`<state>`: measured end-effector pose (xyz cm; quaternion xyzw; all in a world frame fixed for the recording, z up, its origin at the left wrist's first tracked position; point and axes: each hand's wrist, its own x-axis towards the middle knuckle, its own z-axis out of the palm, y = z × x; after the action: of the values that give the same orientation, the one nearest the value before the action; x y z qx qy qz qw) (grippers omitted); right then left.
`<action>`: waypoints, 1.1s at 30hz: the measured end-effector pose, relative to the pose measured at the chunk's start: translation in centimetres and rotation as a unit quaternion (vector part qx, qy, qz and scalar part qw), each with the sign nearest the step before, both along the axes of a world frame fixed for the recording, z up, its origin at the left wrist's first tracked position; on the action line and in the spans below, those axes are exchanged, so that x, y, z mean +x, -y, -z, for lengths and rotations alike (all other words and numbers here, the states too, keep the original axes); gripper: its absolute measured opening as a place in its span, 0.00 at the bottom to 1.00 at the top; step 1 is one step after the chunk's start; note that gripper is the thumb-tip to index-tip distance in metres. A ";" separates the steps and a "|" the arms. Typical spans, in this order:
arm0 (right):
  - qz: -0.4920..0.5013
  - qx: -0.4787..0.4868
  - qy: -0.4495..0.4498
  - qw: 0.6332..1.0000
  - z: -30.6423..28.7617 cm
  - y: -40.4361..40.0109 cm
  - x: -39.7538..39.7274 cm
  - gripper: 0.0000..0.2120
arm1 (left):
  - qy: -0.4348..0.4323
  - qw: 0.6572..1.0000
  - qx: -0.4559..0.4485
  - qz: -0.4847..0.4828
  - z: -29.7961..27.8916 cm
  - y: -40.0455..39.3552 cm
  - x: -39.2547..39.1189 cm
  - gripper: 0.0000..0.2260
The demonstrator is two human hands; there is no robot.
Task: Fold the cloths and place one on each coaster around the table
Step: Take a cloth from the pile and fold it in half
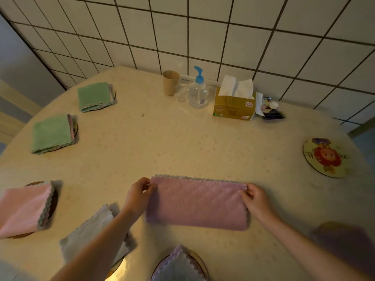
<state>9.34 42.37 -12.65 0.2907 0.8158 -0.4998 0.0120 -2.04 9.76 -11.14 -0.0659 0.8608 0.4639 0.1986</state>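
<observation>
Purple cloth (196, 203): lies flat on the table (182, 142) in the near middle, folded into a long strip running left to right, scalloped edges along its far side.
Left hand (139, 192): at the strip's far left corner, thumb and fingers pinching the edge of the cloth.
Right hand (254, 196): at the strip's far right corner, fingertips closed on the edge in a pinch.
Far green cloth (94, 96): folded square sitting on a coaster at the far left, the coaster's rim showing at its right side.
Near green cloth (51, 133): folded, on another coaster just nearer along the left edge.
Pink cloth (23, 207): folded, resting on a dark coaster at the near left.
Grey cloth (89, 230): lies near left under the left forearm, partly hidden; whether it covers a coaster cannot be told.
Pale cloth (178, 264): on a round coaster at the very near edge, between the forearms.
Bare coaster (323, 157): round, with a cartoon picture, at the right edge, well apart from the strip.
Dark blurred shape (345, 240): near right, too smeared to identify.
Far side by the tiled wall: paper cup (171, 83), pump bottle (198, 91), tissue box (234, 104).
</observation>
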 end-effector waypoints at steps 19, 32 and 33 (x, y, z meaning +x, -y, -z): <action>-0.006 0.205 -0.052 0.977 -1.4 0.4 0.7 0.09 | -0.266 0.933 -0.238 0.057 0.1 -1.7 1.6 0.09; -0.460 0.470 -0.121 0.743 0.1 3.1 7.4 0.28 | -0.292 0.799 -0.270 0.451 3.7 0.1 9.4 0.23; -0.462 0.469 -0.120 0.743 0.1 3.4 7.2 0.28 | -0.287 0.804 -0.279 0.441 3.6 0.8 9.5 0.23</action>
<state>16.56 38.98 -12.74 -0.2150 0.9764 -0.0179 0.0050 7.44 8.99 -14.78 0.4040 0.9071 0.0643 0.0987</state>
